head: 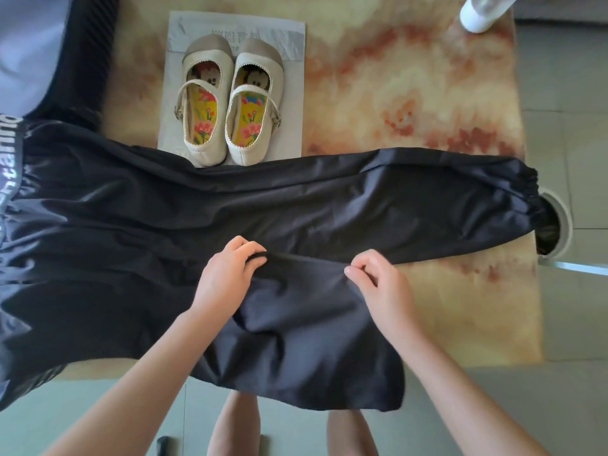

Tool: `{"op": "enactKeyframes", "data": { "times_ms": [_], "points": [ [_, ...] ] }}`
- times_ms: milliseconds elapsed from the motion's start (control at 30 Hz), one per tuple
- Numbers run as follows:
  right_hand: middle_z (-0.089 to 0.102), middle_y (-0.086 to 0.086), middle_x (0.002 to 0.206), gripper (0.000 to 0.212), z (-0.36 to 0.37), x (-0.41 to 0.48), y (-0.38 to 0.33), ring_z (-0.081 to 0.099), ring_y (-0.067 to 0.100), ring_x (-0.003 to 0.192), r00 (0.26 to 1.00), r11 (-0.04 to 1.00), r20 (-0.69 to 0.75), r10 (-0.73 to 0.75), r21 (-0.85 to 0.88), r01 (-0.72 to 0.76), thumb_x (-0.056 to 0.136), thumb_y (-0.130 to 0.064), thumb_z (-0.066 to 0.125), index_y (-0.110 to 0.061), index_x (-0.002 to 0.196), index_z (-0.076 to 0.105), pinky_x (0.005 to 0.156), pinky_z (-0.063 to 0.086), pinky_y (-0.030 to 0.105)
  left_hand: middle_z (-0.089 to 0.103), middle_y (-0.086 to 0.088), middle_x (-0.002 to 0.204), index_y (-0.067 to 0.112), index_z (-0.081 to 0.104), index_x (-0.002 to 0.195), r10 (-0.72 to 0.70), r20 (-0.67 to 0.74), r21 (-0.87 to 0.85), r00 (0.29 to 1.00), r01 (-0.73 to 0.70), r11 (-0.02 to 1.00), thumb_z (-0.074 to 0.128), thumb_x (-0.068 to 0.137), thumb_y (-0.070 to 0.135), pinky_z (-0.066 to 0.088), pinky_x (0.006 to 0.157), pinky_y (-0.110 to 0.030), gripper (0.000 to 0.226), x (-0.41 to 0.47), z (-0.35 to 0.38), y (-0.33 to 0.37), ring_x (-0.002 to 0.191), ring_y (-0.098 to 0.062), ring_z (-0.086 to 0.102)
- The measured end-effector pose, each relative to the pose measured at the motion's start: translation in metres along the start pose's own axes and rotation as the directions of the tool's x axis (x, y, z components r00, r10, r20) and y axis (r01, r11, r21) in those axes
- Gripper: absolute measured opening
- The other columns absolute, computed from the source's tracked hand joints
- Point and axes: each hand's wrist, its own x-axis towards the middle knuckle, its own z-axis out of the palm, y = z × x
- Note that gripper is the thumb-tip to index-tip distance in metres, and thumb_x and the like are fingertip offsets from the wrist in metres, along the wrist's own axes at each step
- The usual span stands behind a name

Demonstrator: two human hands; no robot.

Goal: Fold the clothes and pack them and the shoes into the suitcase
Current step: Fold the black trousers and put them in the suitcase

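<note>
**Slippery trousers, half off the edge: slide risk**

Both hands are curled closed on the trousers [329,199]. The left hand [227,278] wraps a raised ridge of cloth. The right hand [381,284] seems to pinch the edge just beside it, thumb against fingers.

Trousers lie across the tabletop [411,93], directly under and beyond the hands. The lettered waistband [13,166] is far out past the left hand, and the gathered elastic cuff [523,185] is far out past the right. The second leg droops off the near edge, below the wrists.

Risks, as I judge them:
- The cloth is thin, glossy and synthetic-looking on a polished marbled top. The hanging leg's weight could drag the whole piece off if the pinch loosens.
- Pinching one layer only would give a skewed fold with misaligned legs.
- The cuff overhangs past the right hand and may snag or trail.
- The shoes [227,110] sit beyond the left hand, heels touching the trousers' far edge. A tug could shift them.

The shoes are cream and stiff, with straps and floral insoles, and sit on a crinkled grey bag [289,77]. The ribbed dark shell far beyond the left hand is probably the suitcase [88,54], but I can't confirm.
</note>
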Motion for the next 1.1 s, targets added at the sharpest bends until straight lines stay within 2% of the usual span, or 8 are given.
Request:
{"op": "enactKeyframes", "data": {
  "times_ms": [100,200,300,400,467,633,800,1100],
  "points": [
    [0.063,-0.006,0.082,0.006,0.001,0.03,0.004,0.055,0.016,0.079,1.0,0.974,0.017,0.012,-0.225,-0.008,0.092,-0.024,0.061,-0.018,0.091,0.061,0.067,0.038,0.029,0.062,-0.003,0.107,0.013,0.065,0.113,0.122,0.007,0.095,0.992,-0.122,0.988,0.065,0.089,0.015,0.047,0.087,-0.041,0.025,0.004,0.015,0.008,0.097,-0.031,0.06],
    [0.06,0.001,0.108,0.026,0.009,0.032,0.03,0.052,0.019,0.104,0.997,0.987,0.066,0.04,-0.16,-0.029,0.086,-0.02,0.07,-0.012,0.11,0.064,0.084,0.034,0.019,0.064,-0.003,0.111,0.013,0.061,0.122,0.256,-0.025,0.152,0.966,-0.249,0.956,0.067,0.085,0.02,0.043,0.094,-0.042,0.038,0.003,0.031,0.02,0.105,-0.029,0.057],
    [0.055,0.005,0.114,0.039,-0.001,0.004,0.056,0.049,0.021,0.109,0.998,0.978,-0.064,-0.004,-0.21,-0.01,0.079,-0.015,0.076,-0.009,0.115,0.062,0.098,0.037,0.028,0.063,-0.003,0.114,0.015,0.062,0.123,0.302,0.04,0.163,0.953,-0.304,0.939,0.075,0.079,0.021,0.045,0.096,-0.044,0.046,0.002,0.045,0.031,0.107,-0.028,0.057],
    [0.053,0.003,0.105,0.038,-0.024,-0.029,0.088,0.046,0.027,0.104,0.97,0.937,-0.214,0.113,-0.302,-0.176,0.076,-0.02,0.079,-0.01,0.109,0.064,0.089,0.034,0.03,0.065,-0.003,0.111,0.015,0.065,0.119,0.373,0.093,0.209,0.923,-0.385,0.899,0.085,0.066,0.018,0.046,0.097,-0.051,0.057,-0.001,0.06,0.042,0.106,-0.029,0.061],
    [0.051,0.0,0.098,0.029,-0.036,-0.05,0.109,0.046,0.028,0.101,0.951,0.904,-0.17,0.257,-0.306,-0.299,0.075,-0.023,0.08,-0.013,0.099,0.067,0.084,0.03,0.027,0.066,-0.002,0.109,0.015,0.065,0.119,0.398,0.11,0.274,0.911,-0.412,0.869,0.087,0.061,0.021,0.041,0.101,-0.057,0.062,-0.005,0.069,0.052,0.11,-0.029,0.061],
    [0.051,-0.005,0.089,0.017,-0.033,-0.083,0.133,0.039,0.018,0.086,0.965,0.892,-0.124,0.232,-0.368,-0.262,0.07,-0.017,0.083,-0.022,0.072,0.067,0.077,0.025,0.023,0.066,-0.002,0.105,0.015,0.064,0.121,0.375,0.125,0.237,0.919,-0.394,0.888,0.091,0.057,0.02,0.041,0.099,-0.055,0.07,-0.007,0.086,0.075,0.102,-0.027,0.064],
    [0.064,-0.016,0.079,0.013,-0.043,-0.084,0.116,0.061,0.012,0.083,0.941,0.926,-0.154,0.3,-0.189,-0.326,0.09,-0.026,0.064,-0.031,0.08,0.057,0.066,0.043,0.029,0.064,-0.003,0.102,0.015,0.06,0.126,0.292,0.122,0.182,0.949,-0.311,0.933,0.082,0.072,0.017,0.039,0.103,-0.048,0.058,-0.005,0.095,0.085,0.097,-0.027,0.063],
    [0.049,-0.015,0.062,0.011,-0.092,-0.072,0.069,0.044,0.014,0.059,0.87,0.961,-0.486,-0.083,-0.272,-0.059,0.091,-0.013,0.064,-0.019,0.084,0.058,0.053,0.036,0.022,0.046,0.004,0.092,0.02,0.071,0.105,0.122,0.233,0.02,0.965,-0.13,0.991,0.056,0.095,0.023,0.042,0.075,-0.026,0.019,0.007,0.098,0.103,0.083,-0.026,0.059]
  ]
}}
